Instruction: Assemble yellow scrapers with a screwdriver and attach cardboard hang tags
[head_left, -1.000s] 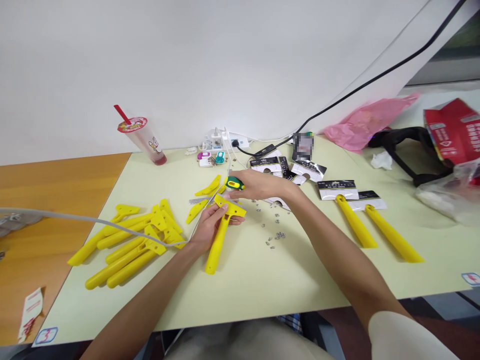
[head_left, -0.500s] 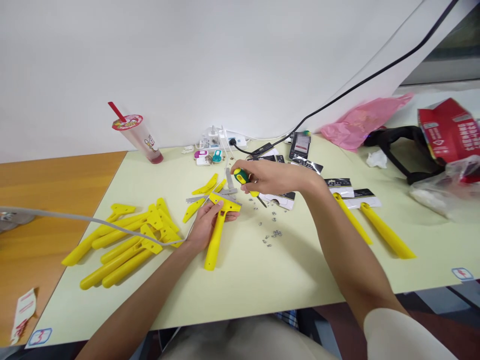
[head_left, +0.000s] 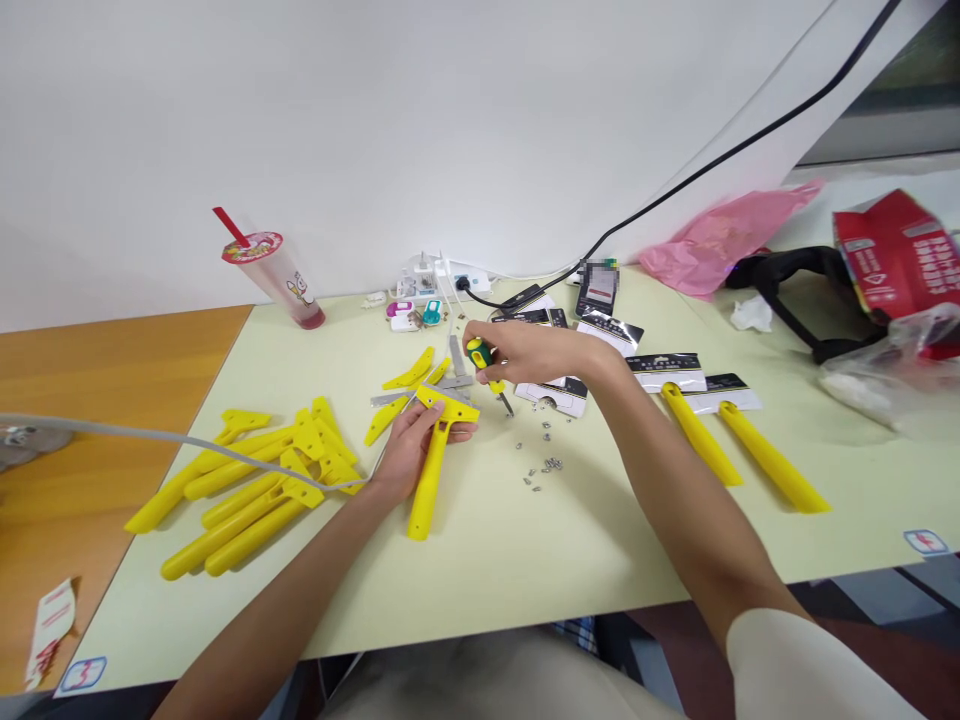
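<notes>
Single head-worn camera, facing forward and down across the table (head_left: 525, 540) toward the wall (head_left: 375, 120); far edges appear somewhat distorted.

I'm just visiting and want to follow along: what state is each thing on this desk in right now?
Left hand: closed around a yellow scraper handle, which lies on the mat.
Right hand: gripping a green-and-yellow screwdriver, tip angled down.
Pile of yellow handles: lying loose, overlapping.
Screws: scattered on the mat.
Drink cup: upright, lidded, straw in.
Two carded scrapers: lying flat, side by side.
</notes>
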